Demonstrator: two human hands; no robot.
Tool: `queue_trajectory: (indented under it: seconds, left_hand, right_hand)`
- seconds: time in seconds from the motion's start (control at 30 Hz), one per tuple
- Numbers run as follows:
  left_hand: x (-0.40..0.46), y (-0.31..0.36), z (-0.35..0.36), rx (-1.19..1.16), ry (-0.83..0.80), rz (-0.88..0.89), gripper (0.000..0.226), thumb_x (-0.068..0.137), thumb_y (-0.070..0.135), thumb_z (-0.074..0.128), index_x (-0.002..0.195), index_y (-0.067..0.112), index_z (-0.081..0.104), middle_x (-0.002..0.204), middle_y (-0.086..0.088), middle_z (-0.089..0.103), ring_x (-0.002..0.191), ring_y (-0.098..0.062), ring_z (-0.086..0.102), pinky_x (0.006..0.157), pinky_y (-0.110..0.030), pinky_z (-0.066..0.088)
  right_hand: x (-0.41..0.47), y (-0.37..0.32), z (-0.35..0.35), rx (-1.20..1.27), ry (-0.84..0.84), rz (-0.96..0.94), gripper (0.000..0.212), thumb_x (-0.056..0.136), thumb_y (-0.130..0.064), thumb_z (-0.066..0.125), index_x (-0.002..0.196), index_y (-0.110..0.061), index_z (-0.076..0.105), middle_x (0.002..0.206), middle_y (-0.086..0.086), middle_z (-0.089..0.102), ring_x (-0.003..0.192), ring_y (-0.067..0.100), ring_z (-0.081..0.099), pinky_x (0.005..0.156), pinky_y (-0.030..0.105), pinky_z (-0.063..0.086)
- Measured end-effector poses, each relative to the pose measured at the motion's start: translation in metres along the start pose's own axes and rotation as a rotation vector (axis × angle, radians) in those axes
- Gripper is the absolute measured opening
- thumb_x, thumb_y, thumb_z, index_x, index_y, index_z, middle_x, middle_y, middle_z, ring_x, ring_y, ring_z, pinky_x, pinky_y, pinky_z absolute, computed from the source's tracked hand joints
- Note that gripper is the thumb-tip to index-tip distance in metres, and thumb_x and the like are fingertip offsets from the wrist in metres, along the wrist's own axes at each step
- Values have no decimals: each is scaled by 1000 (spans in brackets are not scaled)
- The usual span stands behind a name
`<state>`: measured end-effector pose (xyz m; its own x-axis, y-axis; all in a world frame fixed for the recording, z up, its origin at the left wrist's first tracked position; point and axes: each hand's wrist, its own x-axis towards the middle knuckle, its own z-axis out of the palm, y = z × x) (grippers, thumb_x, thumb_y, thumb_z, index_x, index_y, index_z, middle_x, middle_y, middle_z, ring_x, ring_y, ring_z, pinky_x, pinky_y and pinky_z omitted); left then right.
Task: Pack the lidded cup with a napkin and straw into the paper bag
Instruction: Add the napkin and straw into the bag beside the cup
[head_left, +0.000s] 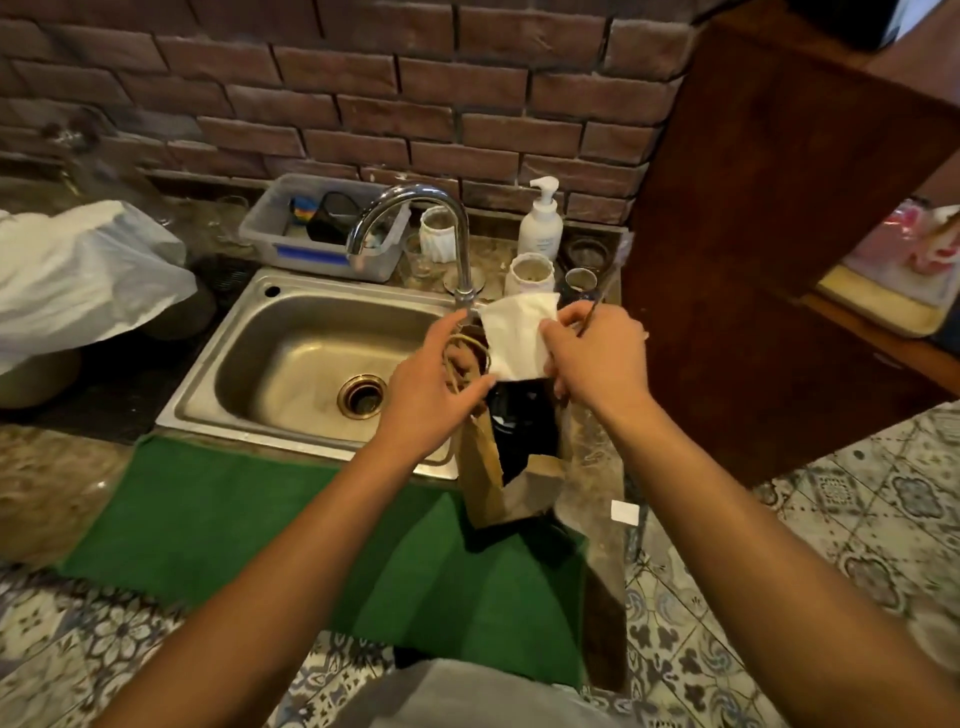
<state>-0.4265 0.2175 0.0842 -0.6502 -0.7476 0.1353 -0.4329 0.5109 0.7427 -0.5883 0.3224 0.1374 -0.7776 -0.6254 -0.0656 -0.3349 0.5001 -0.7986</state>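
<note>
Head view: looking down at a counter with a sink, both bare arms reaching forward over a green mat
Paper bag (480, 467): brown, standing upright at the mat's far right corner, just beside the sink's right rim; mouth open toward the camera
Bag handles (457, 358): twisted paper loops at the bag's top left, under the left hand
Lidded cup (519, 421): dark, already inside the bag; only its black top shows through the open mouth
Napkin (519, 338): white, roughly square, held above the bag's mouth, its lower edge just over the cup
Straw (592, 312): thin and dark, sticking up at a slant from the right hand; its upper end is blurred
Left hand (431, 395): fingers curled round the bag's left top edge and handles, thumb tip at the napkin's lower left corner
Right hand (597, 353): thumb and fingers pinching the napkin's right edge, the straw caught in the same grasp
Sink (218, 374): stainless steel basin with a round drain, left of the bag
Tap (415, 208): chrome gooseneck, rising behind the napkin and curving left over the basin
Green mat (234, 519): lying on the counter's near edge, in front of the sink
Plastic tub (270, 234): clear, behind the sink against the brick wall, with small dark items inside
Pump bottle (541, 223): white, on the ledge right of the tap, among glass jars
White plastic bag (78, 275): crumpled, on the counter far left
Wooden panel (753, 234): dark brown, upright at the right of the bag
</note>
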Motion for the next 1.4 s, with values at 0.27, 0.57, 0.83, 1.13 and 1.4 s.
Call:
queue_trajectory:
  seconds: [0.27, 0.57, 0.83, 1.13, 1.4]
  left_hand:
    - [-6, -15, -3, -16, -16, -24, 85, 83, 43, 79, 152, 35, 31, 91, 11, 64, 80, -10, 66, 79, -41, 60]
    - [-5, -19, -7, -55, 7, -19, 87, 85, 39, 79, 154, 37, 26, 89, 11, 66, 80, -7, 67, 82, -40, 61]
    - [-2, -13, -4, -40, 16, -3, 87, 85, 40, 79, 153, 39, 25, 86, 11, 67, 76, -7, 67, 79, -39, 62]
    - [-2, -8, -3, -44, 13, 20, 87, 85, 38, 79, 155, 35, 27, 85, 11, 65, 75, -8, 66, 76, -35, 60]
    - [-1, -4, -3, -48, 1, 19, 88, 85, 38, 79, 155, 37, 25, 85, 11, 63, 73, -9, 66, 74, -41, 60]
  right_hand:
    - [5, 8, 25, -697, -200, 45, 12, 91, -21, 65, 89, -10, 69, 80, 9, 73, 74, 30, 74, 73, 43, 64]
    - [21, -7, 10, -485, -480, 230, 15, 92, -9, 62, 85, -1, 73, 66, 9, 70, 49, 16, 63, 45, 26, 52]
    - [16, -1, 33, -857, -205, -20, 11, 93, -14, 59, 99, -10, 67, 91, 8, 62, 82, 29, 62, 69, 38, 51]
    - [19, 11, 45, -762, -143, 10, 23, 93, -33, 65, 100, -11, 69, 86, 4, 64, 77, 24, 63, 62, 34, 48]
    - [17, 12, 36, -818, -178, 25, 15, 93, -13, 60, 105, -9, 68, 95, 7, 63, 80, 27, 56, 67, 36, 46]
